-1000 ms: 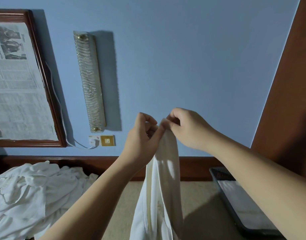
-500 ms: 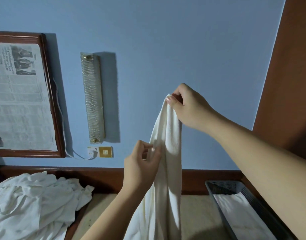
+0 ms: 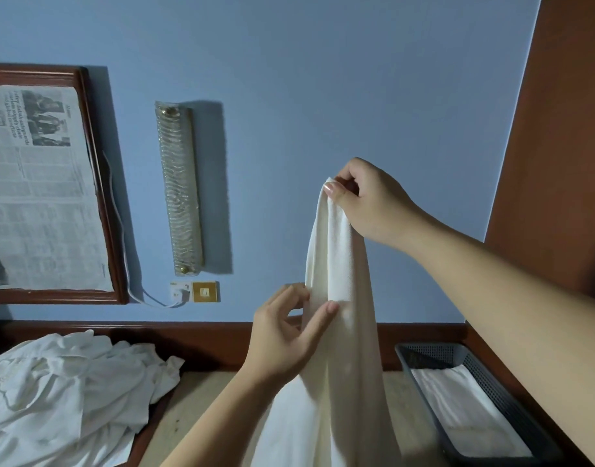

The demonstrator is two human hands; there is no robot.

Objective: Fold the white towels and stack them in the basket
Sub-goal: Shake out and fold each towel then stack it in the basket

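Note:
A white towel (image 3: 340,332) hangs bunched in front of me. My right hand (image 3: 370,203) pinches its top corner, raised against the blue wall. Lower down, my left hand (image 3: 286,335) pinches the towel's left edge between thumb and fingers. A dark mesh basket (image 3: 491,385) stands at the lower right with a folded white towel (image 3: 464,409) lying flat in it. A heap of unfolded white towels (image 3: 63,389) lies at the lower left.
A beige tabletop (image 3: 195,406) runs between the heap and the basket, with a wooden rail behind it. On the wall hang a framed newspaper (image 3: 43,190), a glass wall lamp (image 3: 180,187) and a socket with a white cable (image 3: 195,291). A brown wooden panel (image 3: 558,146) rises on the right.
My hands were together at the towel's top; the right hand has stayed high with the corner while the left hand slid down along the towel's edge. The view tipped down a little.

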